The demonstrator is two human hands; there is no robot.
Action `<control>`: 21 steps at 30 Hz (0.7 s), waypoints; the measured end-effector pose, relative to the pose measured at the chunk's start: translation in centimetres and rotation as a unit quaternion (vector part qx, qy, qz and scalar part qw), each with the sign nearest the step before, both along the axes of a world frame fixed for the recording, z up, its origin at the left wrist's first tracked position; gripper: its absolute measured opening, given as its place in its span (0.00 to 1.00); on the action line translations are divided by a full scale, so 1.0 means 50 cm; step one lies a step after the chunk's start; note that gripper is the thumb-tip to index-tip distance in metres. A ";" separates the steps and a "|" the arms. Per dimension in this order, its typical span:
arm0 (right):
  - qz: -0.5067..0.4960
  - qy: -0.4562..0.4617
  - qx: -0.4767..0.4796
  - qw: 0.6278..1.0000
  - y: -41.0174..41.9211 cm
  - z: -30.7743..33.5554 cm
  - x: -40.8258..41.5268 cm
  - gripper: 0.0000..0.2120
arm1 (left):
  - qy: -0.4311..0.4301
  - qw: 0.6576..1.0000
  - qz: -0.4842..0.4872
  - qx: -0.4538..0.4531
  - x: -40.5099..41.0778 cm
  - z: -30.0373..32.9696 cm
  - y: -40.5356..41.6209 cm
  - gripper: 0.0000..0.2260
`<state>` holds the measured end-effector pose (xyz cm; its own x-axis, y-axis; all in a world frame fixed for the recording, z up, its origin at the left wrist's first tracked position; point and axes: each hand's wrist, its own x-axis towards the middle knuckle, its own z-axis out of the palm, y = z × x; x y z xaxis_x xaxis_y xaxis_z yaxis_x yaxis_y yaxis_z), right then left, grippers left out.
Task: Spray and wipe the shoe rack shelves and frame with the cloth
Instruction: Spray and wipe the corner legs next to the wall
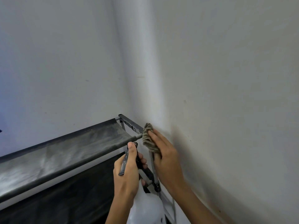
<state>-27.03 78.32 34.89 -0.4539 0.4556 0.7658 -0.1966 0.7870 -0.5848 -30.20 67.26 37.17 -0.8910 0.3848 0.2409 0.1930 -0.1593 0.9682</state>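
The shoe rack's dusty dark top shelf slants from lower left up to the wall corner, with a black lower shelf under it. My right hand holds a bunched grey-brown cloth against the front right corner of the rack's metal frame. My left hand grips the dark trigger head of a white spray bottle, just left of the cloth, nozzle up near the shelf's front bar. The bottle's lower part is cut off by the frame edge.
White walls meet in a corner right behind the rack's right end. The right wall runs close beside my right hand and forearm. A grey upright frame leg drops below the hands.
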 end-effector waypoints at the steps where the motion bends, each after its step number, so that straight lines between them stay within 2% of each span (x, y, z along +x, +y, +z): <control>1: 0.018 0.005 -0.058 0.998 0.003 0.007 0.002 0.23 | 0.000 1.000 0.004 0.001 -0.002 0.001 -0.003 0.31; 4: -0.002 -0.021 -0.281 0.960 0.013 0.014 0.000 0.20 | -0.010 1.000 0.008 0.004 -0.007 0.003 -0.009 0.29; 5: -0.022 -0.036 -0.335 0.941 0.010 0.010 -0.001 0.19 | -0.013 1.000 0.008 0.003 -0.007 0.002 -0.010 0.29; 6: -0.048 -0.032 -0.347 0.936 0.002 0.007 -0.002 0.18 | -0.014 1.000 0.007 0.002 -0.006 0.002 -0.011 0.29; 8: -0.078 0.033 -0.239 0.967 -0.026 0.012 -0.003 0.22 | -0.014 1.000 0.005 -0.002 -0.004 0.003 -0.014 0.29; 10: -0.082 0.050 -0.045 0.994 -0.039 0.010 -0.012 0.27 | -0.017 1.000 0.006 -0.005 -0.003 0.005 -0.017 0.28; 12: -0.132 -0.005 0.134 0.982 -0.031 -0.018 -0.026 0.27 | -0.023 1.000 0.012 -0.004 -0.004 0.002 -0.023 0.27; 13: -0.156 -0.020 0.175 0.972 -0.027 -0.035 -0.029 0.25 | -0.026 1.000 0.013 0.000 -0.005 -0.001 -0.026 0.27; 16: -0.166 -0.011 0.202 0.965 -0.011 -0.079 -0.032 0.24 | -0.027 1.000 0.009 0.008 -0.010 -0.005 -0.031 0.28; 21: -0.107 0.026 0.192 0.975 0.007 -0.098 -0.031 0.27 | -0.030 1.000 -0.001 -0.008 -0.008 -0.006 -0.028 0.29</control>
<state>-28.58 78.65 30.01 -0.3367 0.2112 0.9176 -0.0260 0.9721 -0.2333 -30.57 65.86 36.87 -0.9030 0.3892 0.1818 0.1352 -0.1443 0.9803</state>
